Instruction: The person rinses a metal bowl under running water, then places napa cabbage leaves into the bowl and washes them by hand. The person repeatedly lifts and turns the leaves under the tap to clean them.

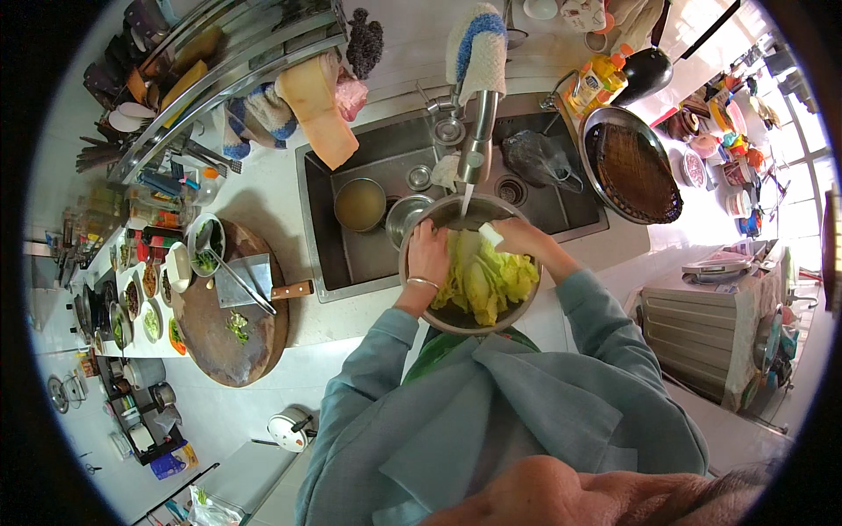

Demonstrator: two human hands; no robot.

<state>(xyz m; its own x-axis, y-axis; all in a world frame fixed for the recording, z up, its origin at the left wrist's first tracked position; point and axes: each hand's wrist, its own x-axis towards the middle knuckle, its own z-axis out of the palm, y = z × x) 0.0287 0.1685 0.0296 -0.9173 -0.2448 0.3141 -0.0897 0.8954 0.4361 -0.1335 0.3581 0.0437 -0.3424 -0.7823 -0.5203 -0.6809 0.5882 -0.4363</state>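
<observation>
A large metal basin [406, 263] stands over the front edge of the double sink, under a faucet [478, 158] from which water runs. Leafy green lettuce [483, 279] lies in the basin. My left hand [429, 253], with a bracelet at the wrist, rests on the leaves at the basin's left side; whether its fingers grip a leaf cannot be told. Over the right part of the basin, my right hand [520, 238] pinches a white piece [490, 234], perhaps the stem end of a lettuce leaf.
The sink [355, 263] holds a pot of cloudy liquid [360, 204], a metal bowl [406, 217] and a dark plastic bag [536, 158]. Left, a cleaver [243, 281] and a ladle [240, 283] lie on a round chopping board [217, 329]. A wok [631, 164] stands right of the sink.
</observation>
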